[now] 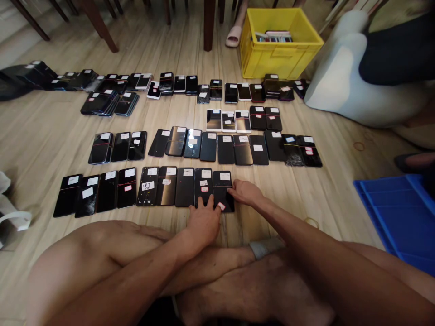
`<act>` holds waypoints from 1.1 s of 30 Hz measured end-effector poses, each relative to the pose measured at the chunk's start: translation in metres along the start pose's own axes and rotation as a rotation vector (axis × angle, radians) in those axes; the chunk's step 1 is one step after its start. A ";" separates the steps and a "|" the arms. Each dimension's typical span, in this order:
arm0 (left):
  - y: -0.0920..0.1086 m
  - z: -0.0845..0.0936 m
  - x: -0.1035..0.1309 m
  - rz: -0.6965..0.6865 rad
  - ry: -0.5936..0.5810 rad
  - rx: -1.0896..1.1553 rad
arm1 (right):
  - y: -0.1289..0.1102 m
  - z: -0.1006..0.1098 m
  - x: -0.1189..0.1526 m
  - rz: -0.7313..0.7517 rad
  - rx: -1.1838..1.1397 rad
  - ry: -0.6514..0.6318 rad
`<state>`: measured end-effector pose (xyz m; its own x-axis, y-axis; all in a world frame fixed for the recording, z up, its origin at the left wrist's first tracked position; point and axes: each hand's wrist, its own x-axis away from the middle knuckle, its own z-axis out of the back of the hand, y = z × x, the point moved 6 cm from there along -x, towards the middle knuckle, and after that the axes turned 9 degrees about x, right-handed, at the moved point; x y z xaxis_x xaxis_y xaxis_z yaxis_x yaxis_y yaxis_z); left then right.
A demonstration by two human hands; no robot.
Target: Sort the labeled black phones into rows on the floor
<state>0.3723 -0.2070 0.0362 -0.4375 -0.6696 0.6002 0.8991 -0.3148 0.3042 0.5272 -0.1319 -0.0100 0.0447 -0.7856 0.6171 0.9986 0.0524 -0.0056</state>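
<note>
1. Phones lie in rows on the wooden floor, screens dark, most with white labels; some sit in stacks, and several are bound with thin bands.
2. Nearest the seated person, a row of nine runs crosswise, just beyond the crossed legs, with a narrow gap after the fourth.
3. At that row's right end, the left hand has its fingers spread wide, tips over the lower part of the end phone and its neighbour.
4. Across from it, the right hand is narrow, fingers curled in, tips at the end phone's right edge; I cannot tell whether it grips.
5. A pink tag shows low on that end phone, beside the left fingers, and a reddish band crosses it under its white label.
6. Farther out, beyond the other rows, stands a yellow crate with flat items inside, a foot in a pink slipper close beside it.
7. Over on the right rests a blue crate, well apart from the phones.
8. One loose band lies on bare boards past the second row.
</note>
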 end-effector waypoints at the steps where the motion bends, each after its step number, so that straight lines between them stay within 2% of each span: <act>1: 0.000 0.000 0.000 0.000 0.000 0.001 | 0.000 0.000 0.000 0.001 -0.001 0.000; 22: 0.000 0.000 0.000 0.004 0.000 0.005 | -0.003 0.007 0.006 -0.007 -0.003 -0.012; 33: 0.000 -0.001 -0.001 0.004 0.002 0.003 | -0.002 0.004 0.003 -0.008 -0.008 0.000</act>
<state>0.3726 -0.2069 0.0353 -0.4337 -0.6725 0.5997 0.9008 -0.3097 0.3043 0.5257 -0.1319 -0.0055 0.0367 -0.7860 0.6171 0.9991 0.0414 -0.0066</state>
